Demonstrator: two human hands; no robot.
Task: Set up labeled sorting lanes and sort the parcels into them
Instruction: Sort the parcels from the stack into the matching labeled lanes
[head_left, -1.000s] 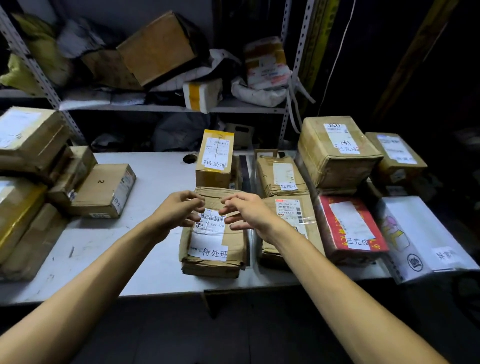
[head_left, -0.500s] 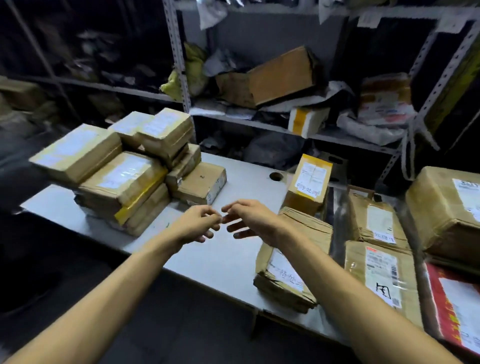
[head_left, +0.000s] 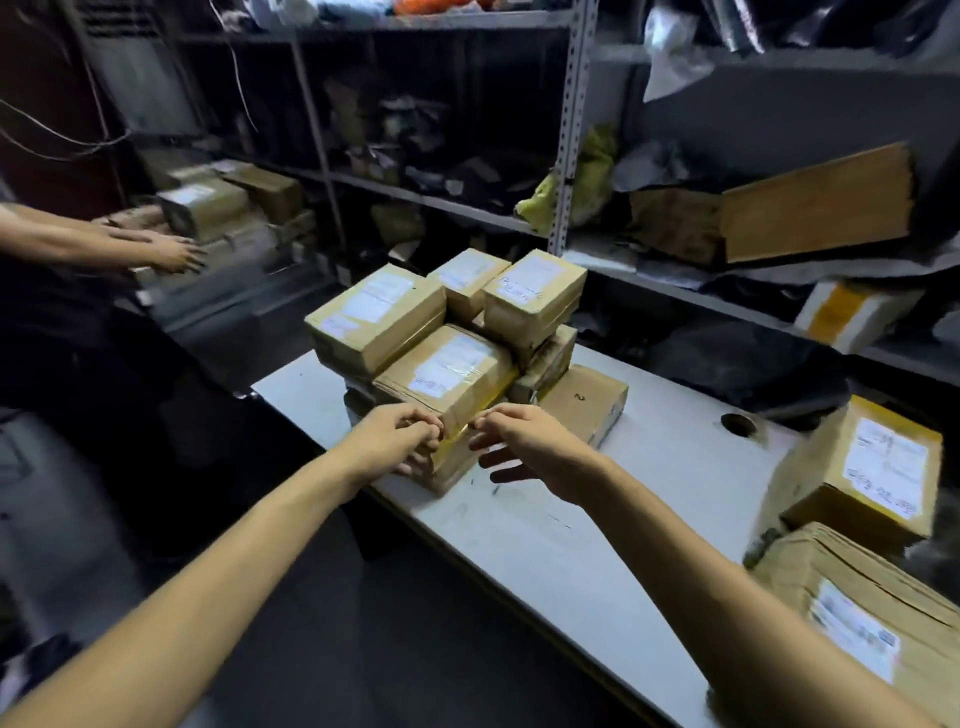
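Head view: a white table (head_left: 571, 525) ran from the lower right toward the centre, in front of a metal shelving rack (head_left: 570, 156) crowded with boxes and bags. At the table's far-left end stood a pile of unsorted parcels (head_left: 467, 322), brown boxes with white labels, stacked in layers.

The front parcel (head_left: 448, 375), edged with yellow tape, lay at 12 o'clock from both hands. Its near corner pointed between them and its long axis seemed to run away toward 1 o'clock.

The left hand (head_left: 397, 441) was at the corner's 9 o'clock, fingers curled against the box end. Whether they gripped it could not be told. The right hand (head_left: 524, 441) hovered just beside the corner at 3 o'clock, fingers loosely spread, holding nothing. The left hand looked nearer, so a two-handed lift of this box seemed the likely coming step.

At 3 o'clock on the table lay labelled sorted parcels (head_left: 878, 467). At 9 o'clock, blurred, another person's hands (head_left: 171, 254) rested on other boxes.
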